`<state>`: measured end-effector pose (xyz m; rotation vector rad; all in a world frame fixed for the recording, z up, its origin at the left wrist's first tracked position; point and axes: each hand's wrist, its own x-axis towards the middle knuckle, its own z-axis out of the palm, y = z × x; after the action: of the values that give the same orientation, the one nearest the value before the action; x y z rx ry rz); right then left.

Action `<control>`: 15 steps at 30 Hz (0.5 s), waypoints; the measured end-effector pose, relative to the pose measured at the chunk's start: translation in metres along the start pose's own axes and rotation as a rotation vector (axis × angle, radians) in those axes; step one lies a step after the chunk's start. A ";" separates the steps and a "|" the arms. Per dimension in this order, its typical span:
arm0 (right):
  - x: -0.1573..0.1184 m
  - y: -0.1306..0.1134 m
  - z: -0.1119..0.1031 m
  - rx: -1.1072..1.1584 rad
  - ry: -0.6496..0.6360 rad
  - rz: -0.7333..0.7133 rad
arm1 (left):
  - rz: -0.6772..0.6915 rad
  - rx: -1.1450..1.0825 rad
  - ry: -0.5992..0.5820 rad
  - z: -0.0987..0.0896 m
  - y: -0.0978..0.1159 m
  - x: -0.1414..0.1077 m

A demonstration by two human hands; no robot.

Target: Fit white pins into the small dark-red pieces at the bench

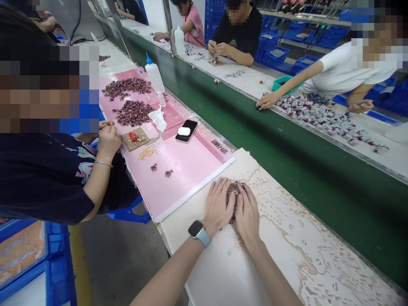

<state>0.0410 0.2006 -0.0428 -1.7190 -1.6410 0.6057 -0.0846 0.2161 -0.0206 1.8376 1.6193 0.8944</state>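
On the pale, patterned tabletop, a small heap of dark reddish-brown pieces (234, 196) lies enclosed between my two hands. My left hand (219, 203) curves around the left side of the heap, its thumb along the near edge. From the right, my right hand (247, 208) cups the same heap with its fingers together. The pieces show only in the gap between the hands; their exact kind is too small to make out. A smartwatch (199, 233) with a light strap is on my left wrist.
On the adjoining pink sheet (188, 174) lie larger brown heaps (134, 112), a phone (186, 131) and a glue-type bottle (155, 76). A co-worker sits at left. Beyond the green conveyor belt (287, 140), other people work beside white pieces (318, 114). Blue crates (57, 255) stand lower left.
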 end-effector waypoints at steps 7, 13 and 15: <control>0.008 -0.006 -0.002 0.077 -0.019 0.022 | -0.123 0.008 0.079 -0.003 0.009 -0.043; 0.014 -0.005 -0.004 0.208 -0.051 0.050 | -0.192 -0.057 0.084 0.023 0.010 -0.037; 0.008 -0.010 -0.003 0.279 -0.031 0.107 | -0.228 -0.123 0.110 0.028 0.012 -0.033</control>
<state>0.0375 0.2081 -0.0329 -1.6051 -1.4154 0.8724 -0.0579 0.1830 -0.0342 1.5088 1.7581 0.9827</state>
